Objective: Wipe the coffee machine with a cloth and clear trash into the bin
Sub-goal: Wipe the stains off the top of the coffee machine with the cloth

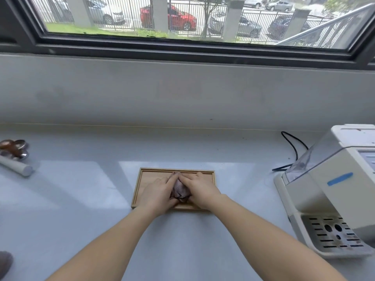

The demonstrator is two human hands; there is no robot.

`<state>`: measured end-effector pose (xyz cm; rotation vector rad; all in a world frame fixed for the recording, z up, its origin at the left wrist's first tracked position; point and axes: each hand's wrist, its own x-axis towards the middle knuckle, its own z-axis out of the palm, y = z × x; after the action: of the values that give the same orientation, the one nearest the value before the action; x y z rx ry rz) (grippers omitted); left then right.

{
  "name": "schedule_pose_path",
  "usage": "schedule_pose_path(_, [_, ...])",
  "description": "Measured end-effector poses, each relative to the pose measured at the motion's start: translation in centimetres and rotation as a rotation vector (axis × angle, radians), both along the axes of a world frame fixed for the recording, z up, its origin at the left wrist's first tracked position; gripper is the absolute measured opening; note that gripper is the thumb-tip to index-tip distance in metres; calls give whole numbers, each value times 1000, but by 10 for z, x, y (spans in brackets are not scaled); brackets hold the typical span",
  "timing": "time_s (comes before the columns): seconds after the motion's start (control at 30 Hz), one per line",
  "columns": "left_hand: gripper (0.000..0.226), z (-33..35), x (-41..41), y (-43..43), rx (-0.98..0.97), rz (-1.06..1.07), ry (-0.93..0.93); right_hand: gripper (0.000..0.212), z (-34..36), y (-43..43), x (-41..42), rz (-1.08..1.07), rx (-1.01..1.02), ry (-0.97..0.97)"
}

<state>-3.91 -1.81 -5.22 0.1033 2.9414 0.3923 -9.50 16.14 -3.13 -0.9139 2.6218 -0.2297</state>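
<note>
A small wooden tray (145,175) lies in the middle of the pale counter. On it sits a bunched purplish-grey cloth (179,189). My left hand (158,192) and my right hand (199,189) close in on the cloth from either side, fingers curled round it, covering most of it. The white coffee machine (332,191) stands at the right edge, with a blue tape strip on its side and a slotted drip tray (332,234) at its base. No bin is in view.
A black cable (294,145) runs behind the machine. At the far left lie a portafilter and tamper (14,149) and a grey handle (18,166). A dark object (5,262) sits at the bottom left corner. A low wall and window rise behind the counter.
</note>
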Motion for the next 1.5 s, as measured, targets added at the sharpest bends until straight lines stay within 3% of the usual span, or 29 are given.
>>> schedule_pose_path(0.23, [61,-3,-10,-6,118,10,70,73,1,-4,-11,-55,-101,-44])
schedule_pose_path(0.53, [41,25,-25,-5,289,2,22,35,29,11,-17,-104,-129,-34])
schedule_pose_path(1.03, [35,95,-39,67,408,-233,60,28,105,95,14,-335,-249,-21])
schedule_pose_path(1.33, [33,136,-41,111,407,-417,205,33,146,133,44,-457,-227,156])
schedule_pose_path(1.5, [32,170,-36,137,471,-526,197,33,179,159,65,-540,-219,240])
